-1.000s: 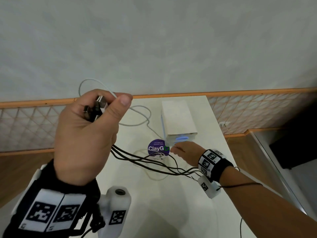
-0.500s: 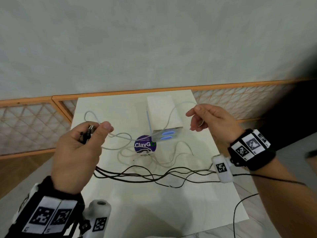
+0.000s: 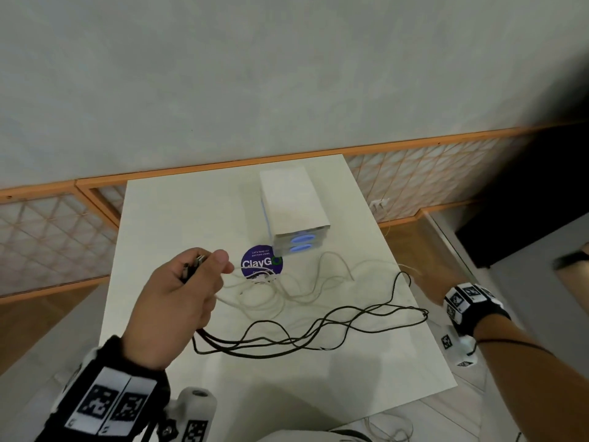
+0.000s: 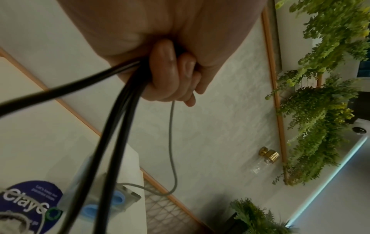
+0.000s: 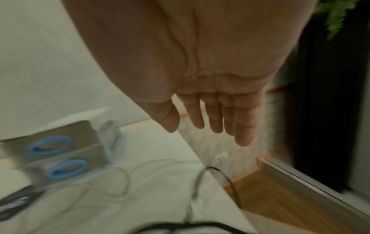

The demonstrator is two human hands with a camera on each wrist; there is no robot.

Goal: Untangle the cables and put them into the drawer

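- Head view: left hand point(image 3: 178, 301) gripped thin black cables point(image 3: 318, 330) and a thin white cable point(image 3: 287, 291), all trailing across the white surface point(image 3: 178, 218).
- Right hand point(image 5: 200, 79) flat-fingered, holding nothing, off the surface's right edge.
- Small grey drawer unit with blue handles point(image 3: 294, 212) stood behind the cables.

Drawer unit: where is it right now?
In the head view, the drawer unit stands on the white table toward its far right part, both drawers shut, just beyond the round purple sticker and the loose white cable.

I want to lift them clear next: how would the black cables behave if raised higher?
Probably floppy: the black cables sag from the left hand and lie in loose waves on the table. Likely light. They cross each other and might drag the white cable along.
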